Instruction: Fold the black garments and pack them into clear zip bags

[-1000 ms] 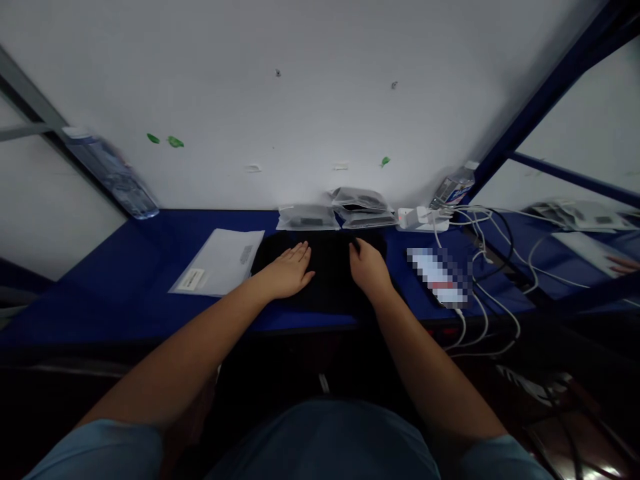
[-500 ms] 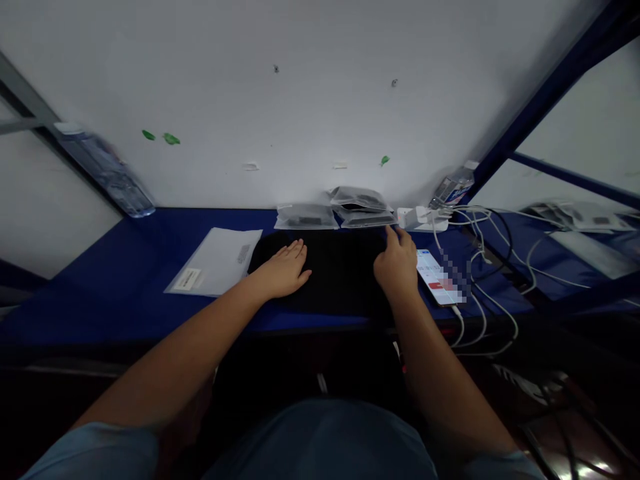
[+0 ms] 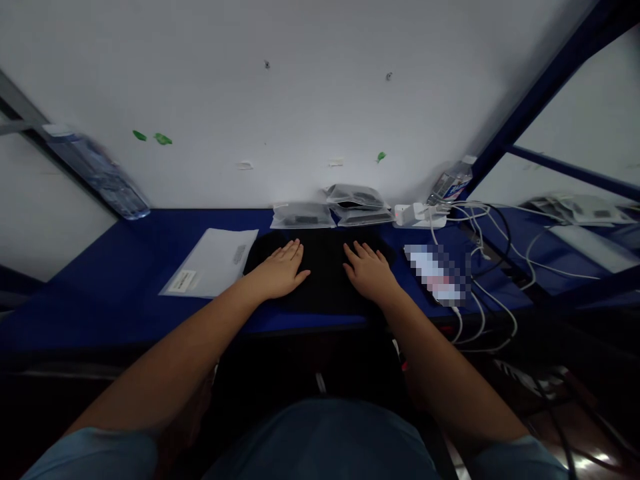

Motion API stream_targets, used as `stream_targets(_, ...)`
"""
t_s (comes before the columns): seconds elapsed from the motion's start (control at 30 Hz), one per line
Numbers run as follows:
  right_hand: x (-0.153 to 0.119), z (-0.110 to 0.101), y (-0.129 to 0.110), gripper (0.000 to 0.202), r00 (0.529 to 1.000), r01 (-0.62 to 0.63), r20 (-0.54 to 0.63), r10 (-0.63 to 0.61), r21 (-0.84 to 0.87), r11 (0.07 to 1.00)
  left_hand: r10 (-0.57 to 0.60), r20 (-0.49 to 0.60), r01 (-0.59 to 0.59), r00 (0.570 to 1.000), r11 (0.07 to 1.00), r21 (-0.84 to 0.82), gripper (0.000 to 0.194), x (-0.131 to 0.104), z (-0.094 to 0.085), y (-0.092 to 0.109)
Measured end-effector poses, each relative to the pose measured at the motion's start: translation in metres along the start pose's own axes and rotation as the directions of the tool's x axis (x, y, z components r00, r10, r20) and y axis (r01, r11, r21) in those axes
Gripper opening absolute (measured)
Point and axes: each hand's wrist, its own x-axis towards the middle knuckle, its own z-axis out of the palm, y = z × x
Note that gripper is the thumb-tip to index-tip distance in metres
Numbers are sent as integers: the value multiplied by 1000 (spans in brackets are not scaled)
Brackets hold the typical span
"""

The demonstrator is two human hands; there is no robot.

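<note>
A black cloth-like item is spread on the blue table in front of me; its exact kind is too dark to make out. My left hand lies flat on its left part, fingers stretched out. On its right part rests my right hand, palm down with the fingers spread. Neither hand grips anything. Left of the black item lies a flat frosted plastic bag with a white label. A phone, its screen lit and partly blurred out, is to the right of my right hand.
Several frosted packets lie along the wall behind the black item. A white power strip with tangled white cables sits at the back right, near a plastic bottle. Another bottle stands at the left.
My right hand has moved left from beside the phone, where its fingers pointed toward the power strip, and now lies flat on the black item. My left hand has stayed in place.
</note>
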Motion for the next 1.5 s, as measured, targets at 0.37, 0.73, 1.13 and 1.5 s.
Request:
stream_targets(0.37,-2,-5,-5,53,997,-22,-79,22,-9,1000,-283,-201,291,938,957,7,53,4,-24,-10)
stream_targets(0.73,-7,-10,-12,73,982,185,12,-187,71,980,-233,-93,243,968,964,108,48,9,-13,-17)
stream_targets(1.13,-7,-13,-13,78,982,189,-33,-187,49,981,-329,-220,345,918,938,39,34,5,-27,-7)
stream_targets(1.5,-5,-16,-21,65,950,312,-23,-311,43,949,-293,-290,301,911,953,-18,38,0,-36,-23)
